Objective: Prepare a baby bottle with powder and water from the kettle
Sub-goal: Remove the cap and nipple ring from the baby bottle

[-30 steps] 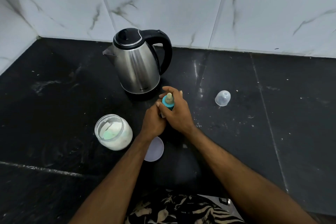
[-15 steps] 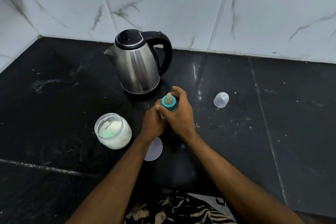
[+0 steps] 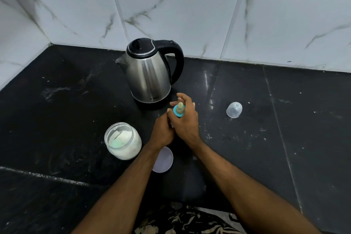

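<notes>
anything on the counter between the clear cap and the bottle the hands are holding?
Head view: nothing but bare black counter with a few white specks between the clear cap and the bottle.

A dark stone countertop (image 3: 284, 138) holds a steel kettle (image 3: 150, 76), an open powder jar (image 3: 122, 140), its lid (image 3: 163, 159) and a clear cap (image 3: 234, 109).

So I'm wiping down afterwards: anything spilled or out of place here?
White specks of powder dot the black counter, thickest right of the hands. The clear cap stands apart, off the bottle.
</notes>
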